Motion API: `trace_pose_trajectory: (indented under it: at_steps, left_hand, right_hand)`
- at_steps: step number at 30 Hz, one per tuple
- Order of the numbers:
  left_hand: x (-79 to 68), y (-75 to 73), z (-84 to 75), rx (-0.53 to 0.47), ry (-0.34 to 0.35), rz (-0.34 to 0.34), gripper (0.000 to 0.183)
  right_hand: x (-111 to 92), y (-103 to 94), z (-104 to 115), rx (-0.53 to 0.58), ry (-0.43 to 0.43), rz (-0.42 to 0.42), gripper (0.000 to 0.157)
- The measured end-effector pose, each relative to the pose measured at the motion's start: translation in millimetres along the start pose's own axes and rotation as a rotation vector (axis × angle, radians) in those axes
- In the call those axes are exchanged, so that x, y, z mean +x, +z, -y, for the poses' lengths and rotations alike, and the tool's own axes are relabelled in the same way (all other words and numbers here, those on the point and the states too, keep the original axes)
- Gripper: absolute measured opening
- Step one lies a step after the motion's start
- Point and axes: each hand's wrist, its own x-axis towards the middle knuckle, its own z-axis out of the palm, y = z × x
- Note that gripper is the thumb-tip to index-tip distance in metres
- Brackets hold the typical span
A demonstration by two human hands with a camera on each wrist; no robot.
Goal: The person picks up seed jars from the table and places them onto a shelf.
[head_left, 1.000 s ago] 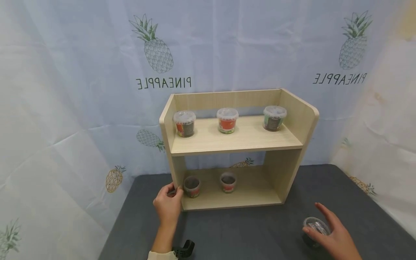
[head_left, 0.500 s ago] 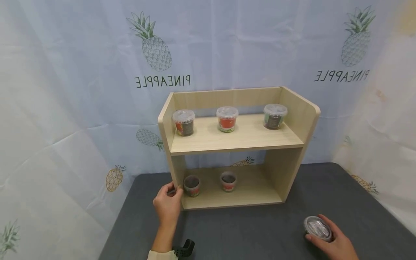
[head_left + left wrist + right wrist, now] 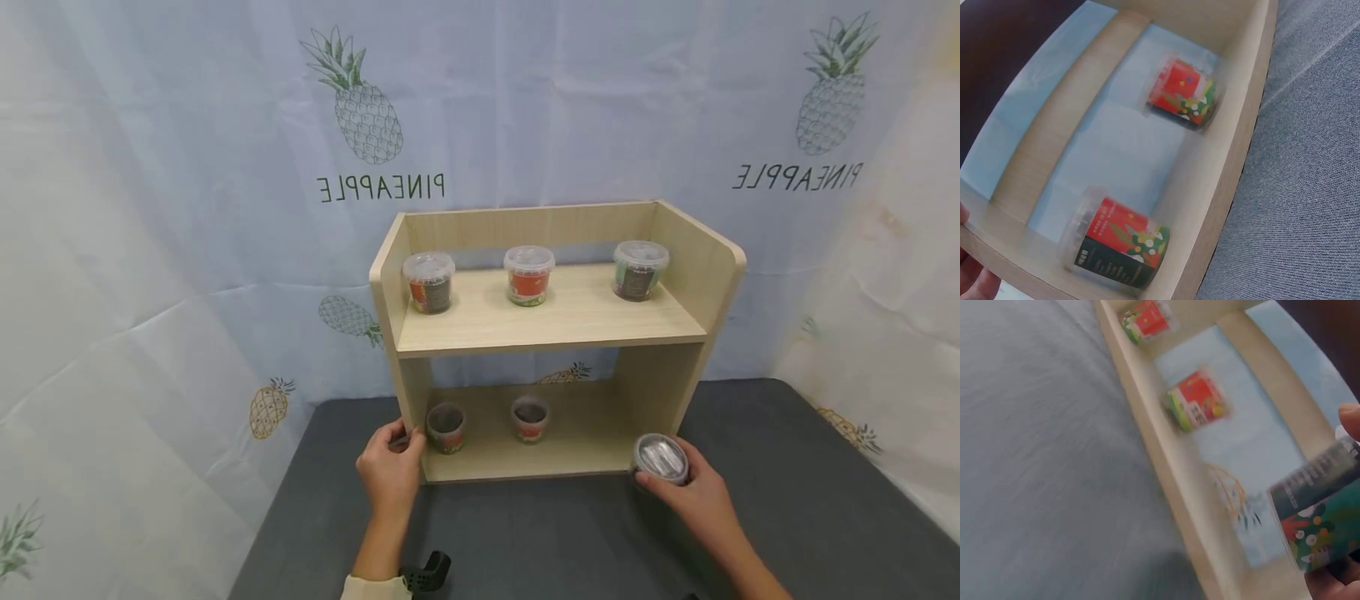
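Note:
My right hand [image 3: 705, 496] grips a lidded clear plastic cup [image 3: 660, 460] by its side, at the front right corner of a light wooden shelf [image 3: 555, 332]. In the right wrist view the held cup [image 3: 1322, 515] shows a dark and green label with flowers. My left hand [image 3: 390, 471] pinches the front edge of the shelf's left side panel, thumb toward the inside. On the bottom board stand two cups with red labels, a left cup [image 3: 447, 429] and a middle cup [image 3: 530, 420].
Three lidded cups stand on the upper board: a left one [image 3: 430, 285], a middle one [image 3: 529, 277] and a right one [image 3: 639, 272]. A dark grey cloth [image 3: 540, 542] covers the table. Behind hangs a pineapple-print curtain [image 3: 600, 100].
My right hand closed round the lidded cup on the table at the right, then carried it left and forward to the shelf's lower right corner. The left hand stayed on the side panel.

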Motion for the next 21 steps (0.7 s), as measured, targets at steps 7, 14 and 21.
trace_pose_trajectory:
  at_steps: [7,14,21]
  left_hand:
    - [-0.7,0.0,1.2,-0.005,0.007,0.008,0.014]
    - [-1.0,1.4,3.3,-0.012,0.018,0.009,0.014]
    - [1.2,2.7,4.1,-0.015,0.019,-0.008,0.013]
  right_hand:
    - [48,42.2,14,0.035,-0.068,0.006,0.078]
    - [79,71.3,3,0.108,0.008,-0.048,0.081]
    - [98,81.2,-6,0.159,0.066,-0.084,0.096]
